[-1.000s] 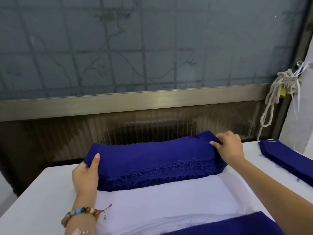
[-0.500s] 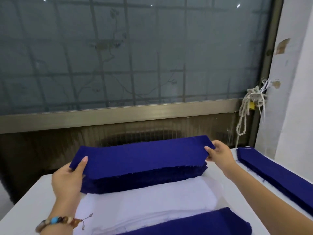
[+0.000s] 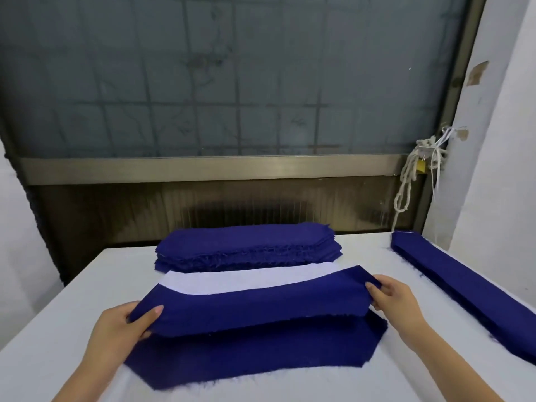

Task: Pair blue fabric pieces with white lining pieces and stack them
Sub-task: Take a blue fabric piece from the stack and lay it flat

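Head view — left grip, right grip pinch blue piece's ends

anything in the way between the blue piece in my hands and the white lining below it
Nothing visible. The held blue piece, gripped at its ends by the left hand and right hand, hangs over the white lining and the near blue piece, with no other thing seen between. What lies under its middle is hidden.

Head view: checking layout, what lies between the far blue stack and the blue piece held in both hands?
White lining shows between the far blue stack and the held blue piece, in the head view.
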Motion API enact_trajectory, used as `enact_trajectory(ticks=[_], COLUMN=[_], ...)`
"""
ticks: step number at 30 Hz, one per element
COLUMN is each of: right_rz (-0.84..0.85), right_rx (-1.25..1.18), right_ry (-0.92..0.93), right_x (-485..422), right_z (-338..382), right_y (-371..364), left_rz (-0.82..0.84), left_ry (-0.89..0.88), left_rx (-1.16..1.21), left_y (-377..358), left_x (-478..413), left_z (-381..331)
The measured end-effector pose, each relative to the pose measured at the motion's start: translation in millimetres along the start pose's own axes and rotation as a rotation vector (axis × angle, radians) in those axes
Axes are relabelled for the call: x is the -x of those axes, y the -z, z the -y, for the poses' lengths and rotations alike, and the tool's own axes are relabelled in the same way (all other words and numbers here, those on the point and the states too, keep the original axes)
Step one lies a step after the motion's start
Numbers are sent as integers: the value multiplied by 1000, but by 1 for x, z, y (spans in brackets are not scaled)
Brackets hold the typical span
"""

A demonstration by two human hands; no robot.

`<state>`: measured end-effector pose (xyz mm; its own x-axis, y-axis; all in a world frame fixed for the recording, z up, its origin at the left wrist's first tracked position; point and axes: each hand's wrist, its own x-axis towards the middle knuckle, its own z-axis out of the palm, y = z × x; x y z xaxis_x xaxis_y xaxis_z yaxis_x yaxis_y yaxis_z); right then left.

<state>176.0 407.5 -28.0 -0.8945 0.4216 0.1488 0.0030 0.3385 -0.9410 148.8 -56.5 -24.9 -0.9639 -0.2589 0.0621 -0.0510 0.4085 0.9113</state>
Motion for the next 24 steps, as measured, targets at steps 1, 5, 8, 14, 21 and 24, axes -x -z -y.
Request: enact_trajectory(ticks=[1, 5, 8, 14, 21, 24], right_rz=[3, 8, 11, 34, 3, -42], right_rx=[14, 111, 143, 291, 331, 375], right_ry=[14, 65, 94, 152, 134, 108], right_x=[7, 29, 36, 38, 37, 37], right_z=[-3, -15, -19, -25, -27, -28], right_y=[1, 1, 0, 0, -2, -1], left_rz=[5, 21, 30, 20, -77, -63], left_ry=[3, -5, -27, -100, -142, -145], left_rx=[18, 47, 17, -108, -39, -48], left_y=[3, 9, 10, 10, 14, 16], left_x=[4, 20, 29, 36, 37, 35], left_z=[4, 19, 30, 35, 41, 47])
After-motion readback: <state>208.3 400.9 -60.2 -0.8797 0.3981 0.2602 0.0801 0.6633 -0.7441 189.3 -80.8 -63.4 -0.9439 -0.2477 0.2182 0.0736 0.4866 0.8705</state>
